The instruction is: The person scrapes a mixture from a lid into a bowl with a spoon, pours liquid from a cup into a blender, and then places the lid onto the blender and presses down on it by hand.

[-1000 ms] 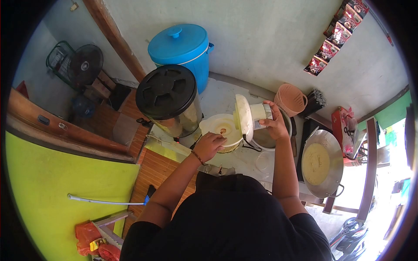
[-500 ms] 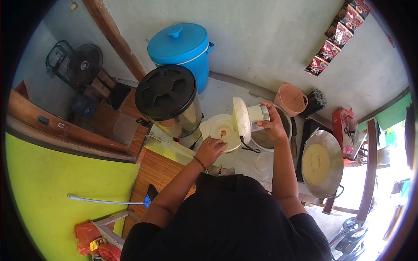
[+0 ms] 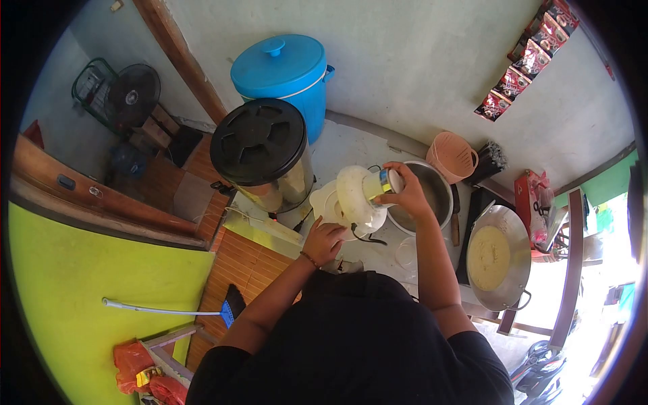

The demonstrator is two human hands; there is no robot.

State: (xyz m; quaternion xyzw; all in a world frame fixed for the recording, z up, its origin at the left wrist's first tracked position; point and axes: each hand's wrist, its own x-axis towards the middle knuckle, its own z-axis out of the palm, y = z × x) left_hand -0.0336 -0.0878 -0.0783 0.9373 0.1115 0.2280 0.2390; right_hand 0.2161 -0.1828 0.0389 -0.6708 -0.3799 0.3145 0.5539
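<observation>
My right hand (image 3: 405,190) grips the silver and white end of a white appliance (image 3: 353,192), which is tilted over a white plastic base (image 3: 324,200). A black cord (image 3: 368,237) hangs from its lower side. My left hand (image 3: 326,241) rests at the near edge of the base with its fingers bent; what lies under the fingertips is hidden. Just right of the appliance stands a large metal pot (image 3: 442,196), partly behind my right hand.
A steel drum with a black lid (image 3: 258,142) and a blue lidded bucket (image 3: 287,81) stand behind left. To the right are a pink basket (image 3: 451,156), a knife (image 3: 455,223) and a wok of pale batter (image 3: 489,258). A broom (image 3: 229,310) lies lower left.
The appliance has tipped down toward the base, turning more of its rounded side upward. My right hand has moved slightly left with it, and my left hand has shifted a little down.
</observation>
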